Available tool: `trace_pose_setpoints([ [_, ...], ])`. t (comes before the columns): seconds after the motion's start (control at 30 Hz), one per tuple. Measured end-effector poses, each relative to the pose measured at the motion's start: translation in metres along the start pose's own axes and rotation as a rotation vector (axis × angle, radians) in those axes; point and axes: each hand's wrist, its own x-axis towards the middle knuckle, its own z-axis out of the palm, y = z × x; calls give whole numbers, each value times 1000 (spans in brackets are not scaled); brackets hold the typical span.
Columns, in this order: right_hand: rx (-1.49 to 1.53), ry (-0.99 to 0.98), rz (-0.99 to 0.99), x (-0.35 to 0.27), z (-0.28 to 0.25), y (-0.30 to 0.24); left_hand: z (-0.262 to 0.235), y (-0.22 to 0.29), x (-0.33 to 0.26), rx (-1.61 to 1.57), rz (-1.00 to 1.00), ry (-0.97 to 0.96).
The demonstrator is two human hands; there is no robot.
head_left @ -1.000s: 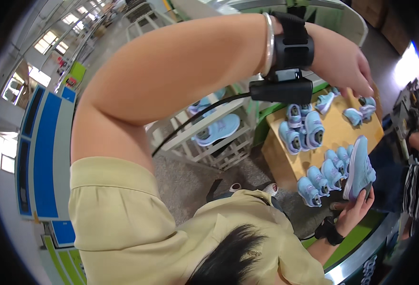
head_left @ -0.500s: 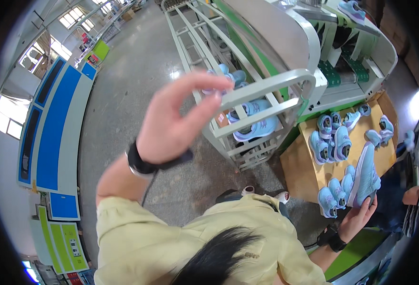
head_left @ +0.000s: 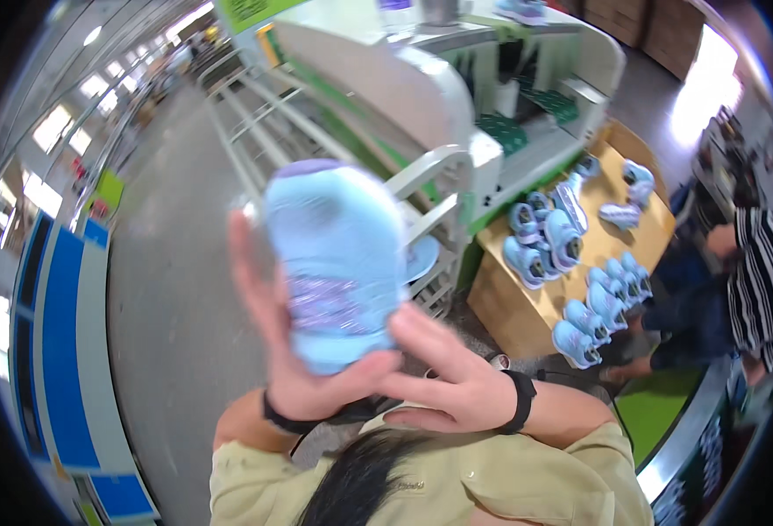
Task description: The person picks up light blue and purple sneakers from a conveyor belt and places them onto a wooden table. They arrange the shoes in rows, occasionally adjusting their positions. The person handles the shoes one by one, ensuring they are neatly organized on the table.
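Note:
A light blue sneaker [head_left: 338, 254] with purple glittery laces is held up in front of my chest, its toe end upward and its upper toward me. My left hand [head_left: 294, 368] is closed around its left side and lower end, the raised fingers slightly blurred. From the right, my right hand [head_left: 448, 377] grips the lower edge with its fingertips. The far side of the sneaker is hidden. Behind it stands a pale metal rack [head_left: 435, 167], largely covered by the sneaker, with part of another blue shoe [head_left: 421, 257] on it.
Several similar blue shoes [head_left: 562, 237] sit on a tan cardboard-topped stand [head_left: 509, 280] at the right. Beyond is a white and green machine [head_left: 457, 88]. A person in a striped top [head_left: 759, 280] is at far right. Blue-panelled equipment [head_left: 62, 351] lines the left.
My right hand has brought the sneaker from beside the stand to in front of me. My left hand has left the rack's rail and taken hold too. The view has shifted right.

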Motion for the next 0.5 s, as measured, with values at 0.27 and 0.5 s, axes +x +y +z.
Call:
trace_pose_setpoints([
  [0.27,-222,-51,580,-91,-64,7,-75,40,92,431,-92,-164],
  [0.5,-321,136,1104,-214,-57,-22,-137,-36,152,736,-424,-389],
])
